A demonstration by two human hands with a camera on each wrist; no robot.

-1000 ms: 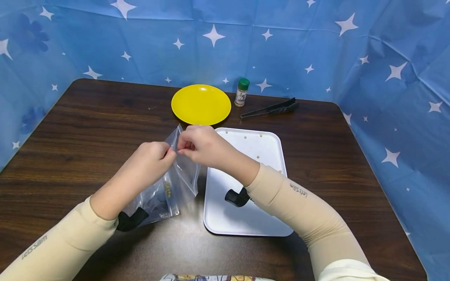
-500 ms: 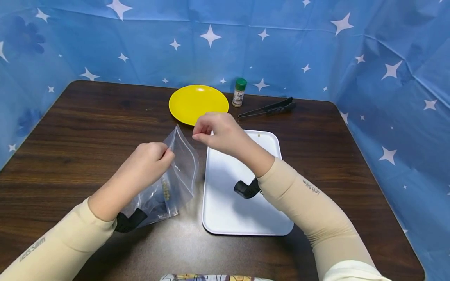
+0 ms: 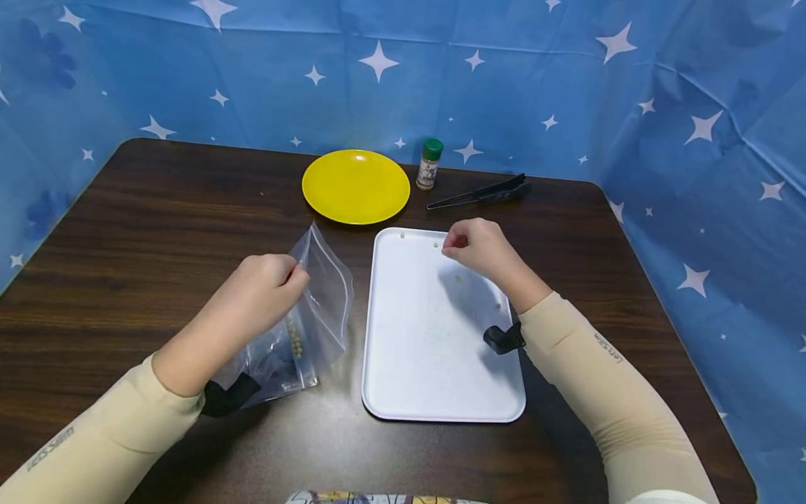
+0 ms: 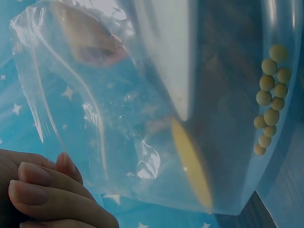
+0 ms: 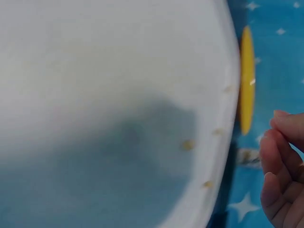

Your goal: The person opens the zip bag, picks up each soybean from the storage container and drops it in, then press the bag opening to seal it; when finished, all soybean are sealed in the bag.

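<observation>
My left hand (image 3: 267, 283) pinches the upper edge of a clear zip bag (image 3: 324, 301), which stands with its mouth spread toward the right. Inside, several round yellow soybeans (image 4: 270, 92) lie in a row along the bag's bottom fold. Over the far right part of a white tray (image 3: 415, 350) hovers my right hand (image 3: 481, 248). Its thumb and fingers are bent loosely toward each other, and no bean shows between them. Several single soybeans (image 3: 402, 236) are scattered on the tray, mostly near its far and right edges; in the right wrist view they are blurred.
A yellow plate (image 3: 355, 187) lies behind the tray. Right of the plate stand a green-capped seasoning jar (image 3: 429, 164) and black tongs (image 3: 488, 192), the tongs lying flat. Blue star-printed cloth (image 3: 535, 91) hangs close behind the dark wooden table (image 3: 157, 231).
My right hand has left the mouth of the bag and swung right to above the tray's far right part. The left hand keeps its hold on the bag, almost unmoved.
</observation>
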